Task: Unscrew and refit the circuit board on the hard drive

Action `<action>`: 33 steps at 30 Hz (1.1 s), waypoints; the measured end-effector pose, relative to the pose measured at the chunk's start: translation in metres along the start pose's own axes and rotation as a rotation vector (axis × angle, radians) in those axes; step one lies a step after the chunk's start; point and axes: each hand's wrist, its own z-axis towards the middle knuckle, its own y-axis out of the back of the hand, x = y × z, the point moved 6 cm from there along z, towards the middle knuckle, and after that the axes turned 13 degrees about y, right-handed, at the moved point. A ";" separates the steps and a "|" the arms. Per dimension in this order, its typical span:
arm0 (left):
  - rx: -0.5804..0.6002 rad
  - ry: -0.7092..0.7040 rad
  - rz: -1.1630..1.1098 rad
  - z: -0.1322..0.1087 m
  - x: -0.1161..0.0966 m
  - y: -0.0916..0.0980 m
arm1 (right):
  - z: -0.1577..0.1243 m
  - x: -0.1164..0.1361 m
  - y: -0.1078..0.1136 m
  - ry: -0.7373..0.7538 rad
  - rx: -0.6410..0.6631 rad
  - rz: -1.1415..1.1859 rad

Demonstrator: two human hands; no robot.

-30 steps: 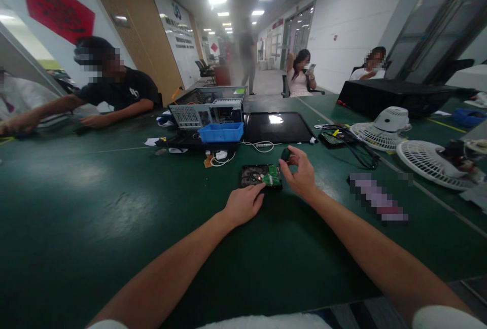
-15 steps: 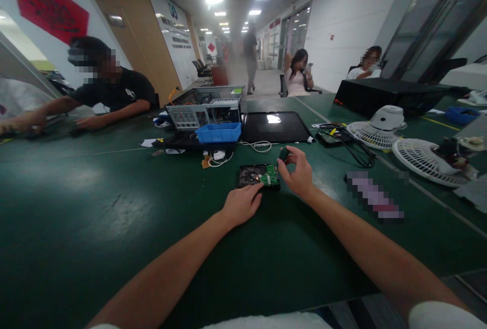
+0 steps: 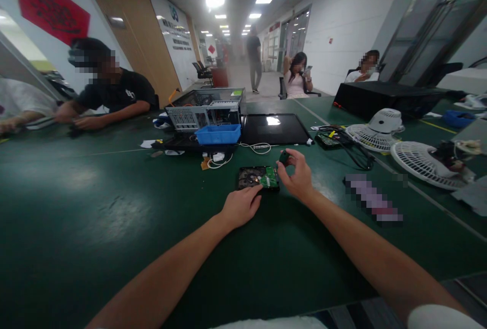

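A hard drive (image 3: 253,177) lies on the green table in front of me, its green circuit board facing up on the right side. My left hand (image 3: 242,206) holds the drive at its near edge, fingertips on top of it. Just right of the drive, my right hand (image 3: 298,173) is raised a little above the table. Between its thumb and index finger it pinches a small dark green or black piece (image 3: 283,156), whose kind I cannot make out.
Beyond the drive stand a blue tray (image 3: 218,135), an opened computer case (image 3: 205,111) and a black flat panel (image 3: 277,129). White cables (image 3: 258,146) lie nearby. To the right are a blurred-out flat item (image 3: 373,197), black cables (image 3: 357,149) and white fan parts (image 3: 414,161). Co-workers sit around.
My hands and the hard drive stay nearly in place. The small dark piece in my right hand has tilted slightly. At the left, a co-worker's outstretched arm has drawn back.
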 end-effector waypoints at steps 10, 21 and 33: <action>0.011 0.008 0.001 -0.001 -0.003 0.004 | 0.002 0.002 0.004 0.009 -0.005 -0.014; 0.009 0.000 -0.002 -0.001 -0.002 0.003 | 0.007 0.008 0.008 0.048 0.004 -0.019; 0.001 0.004 0.002 0.000 -0.001 0.001 | 0.008 0.009 0.007 0.059 -0.014 0.004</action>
